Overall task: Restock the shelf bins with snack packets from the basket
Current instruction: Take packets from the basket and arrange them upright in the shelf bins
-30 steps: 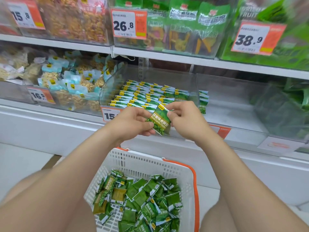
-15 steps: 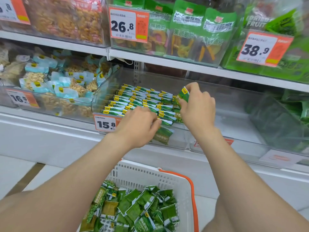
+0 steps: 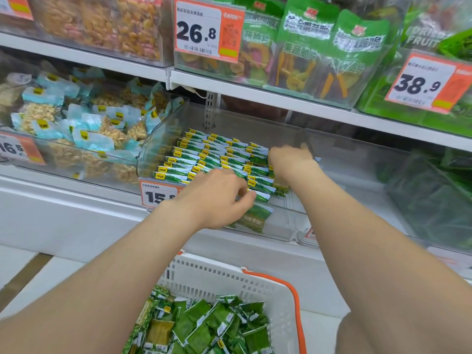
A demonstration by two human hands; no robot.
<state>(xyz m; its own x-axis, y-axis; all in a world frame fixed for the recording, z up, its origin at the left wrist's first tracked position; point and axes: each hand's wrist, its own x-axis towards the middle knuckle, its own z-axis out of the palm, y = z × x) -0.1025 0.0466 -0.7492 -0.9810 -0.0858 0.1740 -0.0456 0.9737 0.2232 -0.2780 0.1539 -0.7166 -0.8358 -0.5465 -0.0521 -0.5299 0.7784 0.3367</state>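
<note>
While the left hand [image 3: 217,198] pinches a front packet [image 3: 260,196] in the bin [image 3: 163,139], the right hand [image 3: 291,159] sits deeper, fingers curled, grip unclear.

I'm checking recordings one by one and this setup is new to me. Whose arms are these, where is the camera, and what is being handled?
No machine here: a person wears one camera on the head, looking down at their bare hands. The left hand grips a green packet at the front of a clear shelf bin lined with rows of packets. The right hand reaches deeper in; its fingers are blurred, so what it holds is unclear. Below, a white basket holds loose packets.
</note>
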